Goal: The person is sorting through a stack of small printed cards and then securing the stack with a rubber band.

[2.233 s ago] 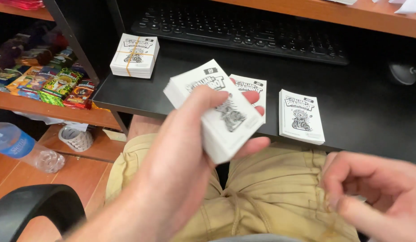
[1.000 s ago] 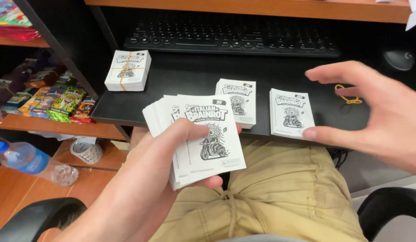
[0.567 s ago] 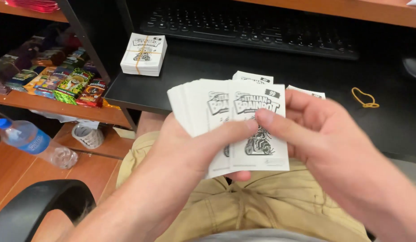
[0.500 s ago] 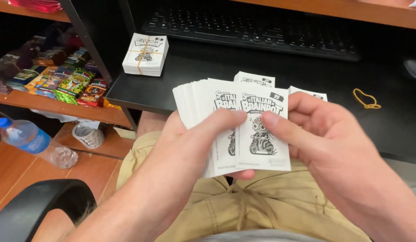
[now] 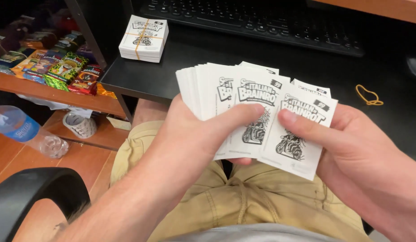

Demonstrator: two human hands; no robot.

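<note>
**Both hands on a fanned stack of cards**

The left hand (image 5: 197, 134) grips a fanned stack of white cards (image 5: 226, 96) over the lap, thumb pressed across the front. The right hand (image 5: 360, 157) pinches the front card (image 5: 300, 132) — thumb on its face, fingers behind — slid partly off to the right. On the black bench (image 5: 194, 54) lie a banded card bundle (image 5: 144, 38), a loose yellow rubber band (image 5: 368, 95) and a keyboard (image 5: 261, 20). A plastic bottle (image 5: 24, 134) lies on the floor at left.
</note>
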